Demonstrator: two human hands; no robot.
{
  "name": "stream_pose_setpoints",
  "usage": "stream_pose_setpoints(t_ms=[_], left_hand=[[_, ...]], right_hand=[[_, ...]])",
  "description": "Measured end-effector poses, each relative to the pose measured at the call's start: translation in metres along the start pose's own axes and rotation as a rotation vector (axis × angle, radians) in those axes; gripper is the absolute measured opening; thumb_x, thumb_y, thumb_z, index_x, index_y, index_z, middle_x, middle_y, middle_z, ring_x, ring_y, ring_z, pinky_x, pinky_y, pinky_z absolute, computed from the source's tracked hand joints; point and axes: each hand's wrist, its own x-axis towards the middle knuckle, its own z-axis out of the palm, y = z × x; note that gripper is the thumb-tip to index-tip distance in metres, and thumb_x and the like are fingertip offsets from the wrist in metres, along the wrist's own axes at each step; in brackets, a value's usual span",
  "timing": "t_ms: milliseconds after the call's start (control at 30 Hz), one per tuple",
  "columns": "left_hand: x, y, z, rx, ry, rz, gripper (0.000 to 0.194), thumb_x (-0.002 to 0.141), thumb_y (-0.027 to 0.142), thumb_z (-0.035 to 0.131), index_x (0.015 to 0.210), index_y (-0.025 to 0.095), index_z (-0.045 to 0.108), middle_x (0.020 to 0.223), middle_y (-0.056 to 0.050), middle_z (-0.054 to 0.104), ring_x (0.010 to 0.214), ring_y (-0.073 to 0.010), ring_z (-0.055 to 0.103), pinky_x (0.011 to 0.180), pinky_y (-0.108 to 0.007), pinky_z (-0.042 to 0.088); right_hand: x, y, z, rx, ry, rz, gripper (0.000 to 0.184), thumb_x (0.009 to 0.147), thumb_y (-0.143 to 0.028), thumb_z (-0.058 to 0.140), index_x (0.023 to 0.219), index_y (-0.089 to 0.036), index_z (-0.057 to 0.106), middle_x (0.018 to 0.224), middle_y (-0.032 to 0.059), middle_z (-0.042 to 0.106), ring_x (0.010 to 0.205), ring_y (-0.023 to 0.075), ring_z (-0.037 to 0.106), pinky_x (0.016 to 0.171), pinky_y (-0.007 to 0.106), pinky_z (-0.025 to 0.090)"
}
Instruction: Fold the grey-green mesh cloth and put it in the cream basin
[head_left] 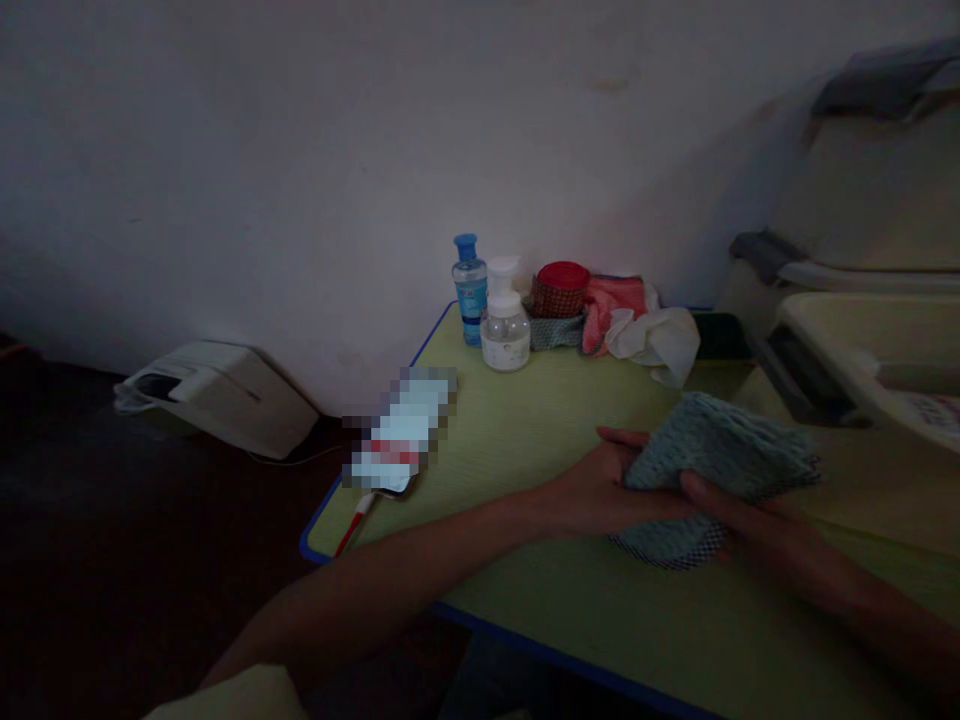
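Folded grey-green cloth (720,440), clasped above the green tabletop (525,420). Its long axis runs roughly left to right; layered edges point rightward, with checked border lowest, toward me. My left hand (592,490) grips the left end; my right hand (780,535) pinches it, thumb on top. Room opens leftward toward the phone (405,420); a cream tub (862,308) bounds the right, the blue table edge (555,655) the near side.
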Motion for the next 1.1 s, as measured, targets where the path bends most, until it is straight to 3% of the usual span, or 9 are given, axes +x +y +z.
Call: stream_pose_setpoints(t_ms=[67, 133, 233, 333, 467, 600, 767, 933, 1100], left_hand=[[-0.001, 0.003, 0.000, -0.121, -0.039, -0.091, 0.036, 0.078, 0.007, 0.060, 0.114, 0.005, 0.056, 0.114, -0.015, 0.063, 0.104, -0.0222, 0.062, 0.092, -0.036, 0.048], [-0.002, 0.006, 0.000, -0.191, -0.079, -0.133, 0.041, 0.079, 0.003, 0.057, 0.119, 0.004, 0.052, 0.122, -0.019, 0.059, 0.107, -0.0228, 0.061, 0.094, -0.037, 0.047], [-0.003, 0.007, -0.001, -0.246, -0.136, -0.137, 0.040, 0.079, -0.002, 0.055, 0.118, 0.005, 0.053, 0.124, -0.018, 0.058, 0.105, -0.0191, 0.062, 0.098, -0.037, 0.044], [-0.001, 0.004, -0.001, -0.286, -0.143, -0.127, 0.044, 0.075, -0.003, 0.059, 0.118, 0.007, 0.053, 0.123, -0.016, 0.059, 0.104, -0.0182, 0.063, 0.098, -0.038, 0.044], [0.002, 0.001, -0.001, -0.273, -0.098, -0.141, 0.052, 0.072, -0.005, 0.061, 0.121, 0.006, 0.050, 0.126, -0.018, 0.056, 0.107, -0.0203, 0.061, 0.097, -0.040, 0.046], [0.002, 0.000, -0.002, -0.253, -0.124, -0.153, 0.053, 0.072, -0.006, 0.060, 0.122, 0.003, 0.048, 0.129, -0.022, 0.052, 0.113, -0.0224, 0.058, 0.098, -0.041, 0.044], [0.000, -0.003, -0.003, -0.270, -0.164, -0.133, 0.049, 0.074, -0.004, 0.059, 0.121, 0.007, 0.051, 0.124, -0.017, 0.058, 0.108, -0.0210, 0.061, 0.097, -0.043, 0.045], [0.002, -0.014, -0.007, -0.398, -0.282, -0.123, 0.041, 0.075, 0.001, 0.059, 0.115, 0.009, 0.057, 0.103, -0.012, 0.068, 0.090, -0.0177, 0.067, 0.093, -0.042, 0.046], [0.005, -0.020, -0.011, -0.503, -0.288, -0.154, 0.037, 0.064, 0.009, 0.073, 0.100, 0.010, 0.064, 0.088, -0.007, 0.069, 0.082, -0.0165, 0.066, 0.092, -0.041, 0.045]], right_hand=[[0.004, -0.001, 0.001, 0.198, -0.044, 0.081, 0.047, 0.078, -0.063, 0.049, 0.093, -0.024, 0.069, 0.063, 0.0038, 0.068, 0.044, 0.0180, 0.059, 0.036, 0.028, 0.050], [0.007, 0.000, 0.001, 0.370, -0.062, 0.122, 0.046, 0.076, -0.060, 0.055, 0.102, -0.025, 0.066, 0.090, 0.0076, 0.072, 0.069, 0.0217, 0.068, 0.052, 0.029, 0.057], [0.009, 0.003, 0.001, 0.523, -0.067, 0.137, 0.047, 0.076, -0.059, 0.056, 0.110, -0.026, 0.060, 0.112, 0.0101, 0.066, 0.096, 0.0251, 0.066, 0.069, 0.032, 0.059], [0.008, 0.004, 0.001, 0.567, -0.105, 0.189, 0.051, 0.080, -0.061, 0.049, 0.116, -0.027, 0.054, 0.114, 0.0103, 0.065, 0.095, 0.0243, 0.066, 0.069, 0.033, 0.059], [0.007, 0.002, 0.001, 0.593, -0.114, 0.233, 0.050, 0.082, -0.058, 0.046, 0.118, -0.024, 0.052, 0.113, 0.0126, 0.065, 0.092, 0.0256, 0.067, 0.057, 0.030, 0.059], [0.007, -0.001, 0.001, 0.684, -0.104, 0.224, 0.041, 0.080, -0.054, 0.054, 0.109, -0.025, 0.058, 0.106, 0.0095, 0.068, 0.094, 0.0242, 0.066, 0.065, 0.029, 0.059], [0.006, 0.000, 0.000, 0.722, -0.128, 0.242, 0.039, 0.079, -0.051, 0.058, 0.109, -0.026, 0.058, 0.109, 0.0080, 0.067, 0.098, 0.0222, 0.065, 0.078, 0.032, 0.057], [0.006, 0.001, 0.004, 0.655, -0.106, 0.254, 0.045, 0.077, -0.045, 0.064, 0.115, -0.024, 0.054, 0.113, 0.0085, 0.065, 0.104, 0.0222, 0.062, 0.087, 0.036, 0.054], [0.009, 0.000, 0.009, 0.700, -0.061, 0.266, 0.044, 0.072, -0.046, 0.068, 0.109, -0.024, 0.055, 0.102, 0.0056, 0.070, 0.097, 0.0210, 0.065, 0.092, 0.039, 0.051]])
